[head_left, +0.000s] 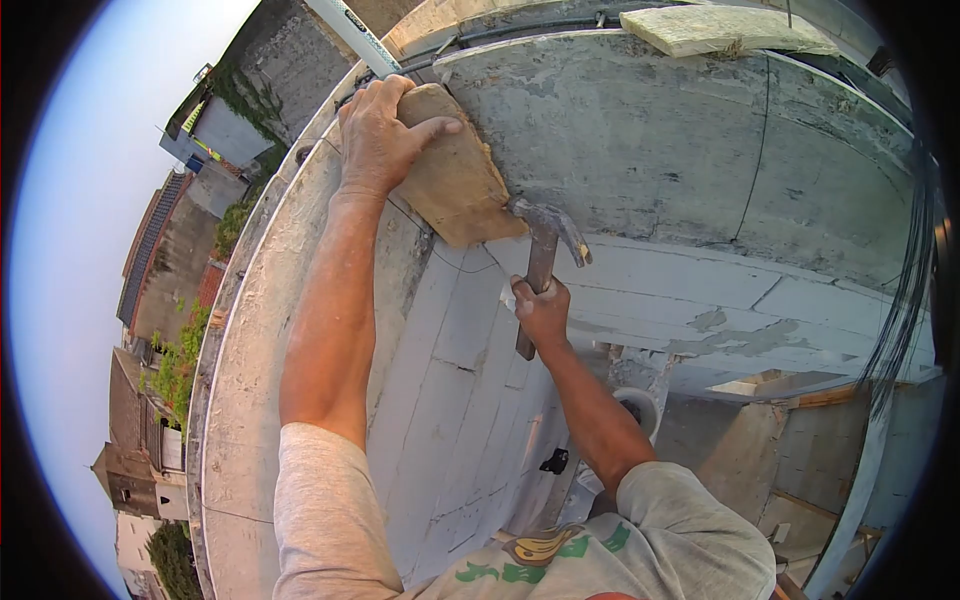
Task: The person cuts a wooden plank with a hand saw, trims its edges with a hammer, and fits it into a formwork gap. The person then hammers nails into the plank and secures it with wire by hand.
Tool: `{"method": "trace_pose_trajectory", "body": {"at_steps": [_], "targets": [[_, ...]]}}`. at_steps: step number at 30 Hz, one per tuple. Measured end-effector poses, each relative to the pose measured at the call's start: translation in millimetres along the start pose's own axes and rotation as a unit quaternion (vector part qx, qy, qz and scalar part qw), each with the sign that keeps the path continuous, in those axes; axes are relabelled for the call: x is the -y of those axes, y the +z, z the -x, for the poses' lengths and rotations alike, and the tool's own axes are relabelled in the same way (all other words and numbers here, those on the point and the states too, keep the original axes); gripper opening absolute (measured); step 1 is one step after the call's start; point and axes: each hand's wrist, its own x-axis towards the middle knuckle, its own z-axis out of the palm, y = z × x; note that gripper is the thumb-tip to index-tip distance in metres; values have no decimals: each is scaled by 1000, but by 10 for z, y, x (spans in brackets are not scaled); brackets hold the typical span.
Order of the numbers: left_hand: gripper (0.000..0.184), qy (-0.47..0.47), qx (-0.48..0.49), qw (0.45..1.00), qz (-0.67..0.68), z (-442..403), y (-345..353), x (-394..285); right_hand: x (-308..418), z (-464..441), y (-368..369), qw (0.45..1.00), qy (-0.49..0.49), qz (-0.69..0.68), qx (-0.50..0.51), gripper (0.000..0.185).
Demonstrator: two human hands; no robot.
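My left hand (pixel 382 138) grips the top of a short wooden board (pixel 455 185), fingers over its upper edge and thumb across its face. The board stands tilted in the corner where two grey panels meet. In my right hand (pixel 541 310) is a claw hammer (pixel 541 258), held around the handle. The hammer's head is at the board's lower right edge; whether they touch I cannot tell. A large grey panel (pixel 640 140) runs to the right of the board, above a white block wall (pixel 660 280).
A pale curved panel (pixel 270 350) borders the left side, with houses and a drop beyond it. A loose plank (pixel 730 30) lies on the top edge at upper right. Thin dark wires (pixel 900 270) hang at far right. A white bucket (pixel 637 408) stands below.
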Motion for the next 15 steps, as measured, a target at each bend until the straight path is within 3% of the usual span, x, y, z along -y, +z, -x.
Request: {"method": "trace_pose_trajectory", "body": {"at_steps": [4, 6, 13, 15], "targets": [[60, -55, -8, 998, 27, 231, -248, -20, -180, 176, -80, 998, 57, -25, 14, 22], [61, -34, -29, 999, -10, 234, -247, -54, -165, 275, -116, 995, 92, -20, 25, 23], [62, -48, -78, 990, -108, 123, -140, -80, -422, 455, -325, 995, 91, 33, 36, 23], [64, -5, -80, 991, -106, 100, -101, -84, -488, 508, -420, 996, 77, 34, 40, 21]]}}
